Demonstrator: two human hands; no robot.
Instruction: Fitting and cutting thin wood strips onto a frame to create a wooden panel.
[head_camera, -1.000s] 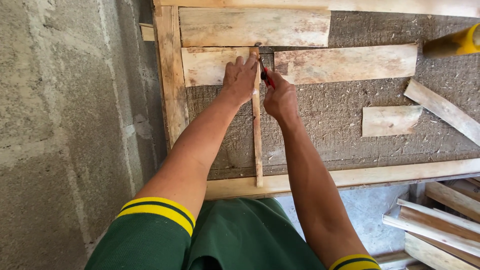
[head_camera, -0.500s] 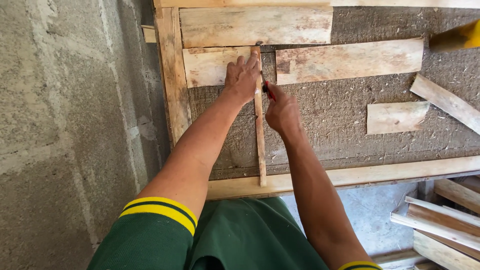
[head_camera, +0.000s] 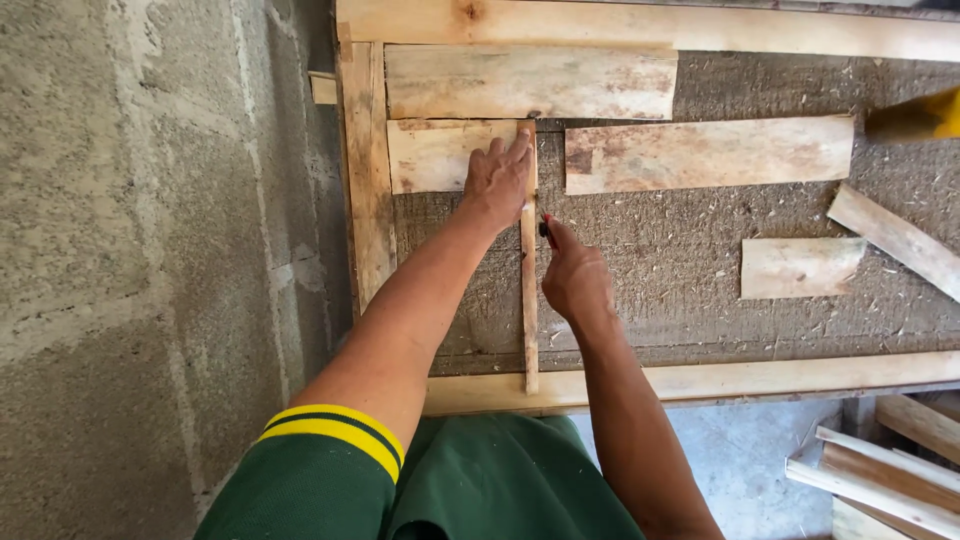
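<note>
My left hand (head_camera: 497, 180) presses flat on the top of a thin upright wooden strip (head_camera: 529, 310) and on the short plank (head_camera: 435, 155) beside it. My right hand (head_camera: 574, 278) is closed around a small red and dark marking tool (head_camera: 545, 226), its tip against the strip's right edge. The strip runs from the short plank down to the frame's lower rail (head_camera: 720, 380). A longer plank (head_camera: 705, 153) lies to the right of the strip, with a gap between them.
A wooden frame (head_camera: 360, 170) surrounds a rough fibrous board (head_camera: 650, 290). Another plank (head_camera: 530, 83) lies above. Loose offcuts (head_camera: 800, 266) sit at the right, a yellow object (head_camera: 925, 115) at the top right, stacked slats (head_camera: 890, 470) at the bottom right. A concrete block wall (head_camera: 130, 260) is on the left.
My right hand has slid down along the strip's right edge with the marking tool. My left hand stays pressed at the strip's top.
</note>
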